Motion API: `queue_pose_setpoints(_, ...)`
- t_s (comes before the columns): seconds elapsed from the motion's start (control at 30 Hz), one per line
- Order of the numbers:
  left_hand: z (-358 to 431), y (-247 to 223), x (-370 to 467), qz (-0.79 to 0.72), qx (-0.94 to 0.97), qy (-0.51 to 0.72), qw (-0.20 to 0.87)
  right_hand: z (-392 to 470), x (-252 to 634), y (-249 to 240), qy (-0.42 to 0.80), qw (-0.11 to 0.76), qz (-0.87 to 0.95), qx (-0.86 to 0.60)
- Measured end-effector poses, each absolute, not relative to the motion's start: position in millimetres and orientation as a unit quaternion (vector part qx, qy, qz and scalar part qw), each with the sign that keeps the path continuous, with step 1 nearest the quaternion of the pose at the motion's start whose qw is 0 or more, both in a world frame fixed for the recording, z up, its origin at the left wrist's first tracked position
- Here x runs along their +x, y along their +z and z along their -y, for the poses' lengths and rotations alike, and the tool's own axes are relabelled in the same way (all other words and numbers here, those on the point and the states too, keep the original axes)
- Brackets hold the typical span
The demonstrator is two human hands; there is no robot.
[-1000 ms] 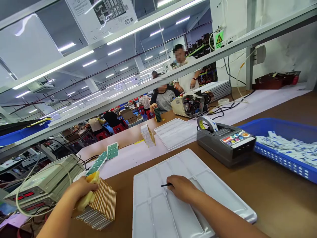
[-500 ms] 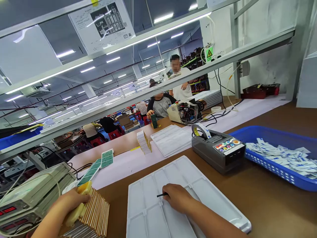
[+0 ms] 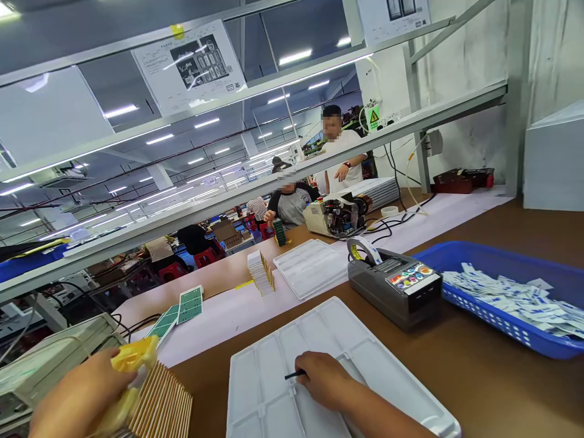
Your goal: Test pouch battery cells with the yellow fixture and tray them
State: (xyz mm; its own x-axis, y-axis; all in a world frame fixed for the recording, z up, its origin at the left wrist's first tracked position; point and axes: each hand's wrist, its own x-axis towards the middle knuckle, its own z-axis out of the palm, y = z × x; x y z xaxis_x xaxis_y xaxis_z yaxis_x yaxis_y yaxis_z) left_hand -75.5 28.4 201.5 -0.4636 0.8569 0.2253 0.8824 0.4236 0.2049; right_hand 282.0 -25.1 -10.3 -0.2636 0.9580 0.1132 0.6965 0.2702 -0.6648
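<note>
My right hand (image 3: 325, 380) is closed on a thin black stick-like tool, its tip (image 3: 290, 376) pointing left; the kind cannot be made out. It is just over a white plastic tray (image 3: 255, 353) with shallow compartments. My left hand (image 3: 82, 389), blurred and with its fingertips partly hidden, is at a yellow, soft-looking piece (image 3: 135, 354). Whether it grips that piece cannot be told. Right beside it, a stack of thin boards with copper-coloured edges (image 3: 165, 401) stands on the brown table, its lower part cut off by the frame.
A tape dispenser (image 3: 392, 286) stands behind the tray, beside a blue basket (image 3: 511, 322) of white-and-blue strips. Farther back are more white trays (image 3: 310, 267), an upright board stack (image 3: 261, 274), green boards (image 3: 189, 304), and a machine (image 3: 335, 216). Two people are across the table.
My left hand has drawn back leftward from the board stack's edge. My right hand keeps its place over the tray with the black tool. The whole view has shifted slightly.
</note>
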Motion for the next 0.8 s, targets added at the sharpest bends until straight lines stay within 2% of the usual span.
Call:
queue_pose_setpoints(0.07,-14,198,-38,0.823,-0.546,-0.135,0.079,24,282,-10,0.256,0.260,0.748,-0.554)
queue_pose_setpoints(0.13,0,178,4,0.779,-0.611,-0.140,0.008,24,283,-8,0.256,0.274,0.728,-0.574)
queue_pose_setpoints(0.23,14,122,55,0.710,-0.673,-0.173,-0.115,24,287,-5,0.258,0.306,0.682,-0.612)
queue_pose_setpoints(0.33,20,69,81,0.690,-0.674,-0.238,-0.112,25,290,-5,0.271,0.314,0.662,-0.624)
queue_pose_setpoints(0.43,20,40,90,0.703,-0.646,-0.270,-0.126,25,289,-7,0.277,0.312,0.672,-0.612)
queue_pose_setpoints(0.63,18,33,96,0.730,-0.677,-0.047,-0.078,25,286,-8,0.278,0.296,0.687,-0.603)
queue_pose_setpoints(0.73,22,36,95,0.722,-0.686,-0.026,-0.090,24,286,-8,0.275,0.298,0.694,-0.595)
queue_pose_setpoints(0.8,25,45,90,0.713,-0.698,-0.029,-0.059,25,286,-10,0.278,0.291,0.697,-0.594)
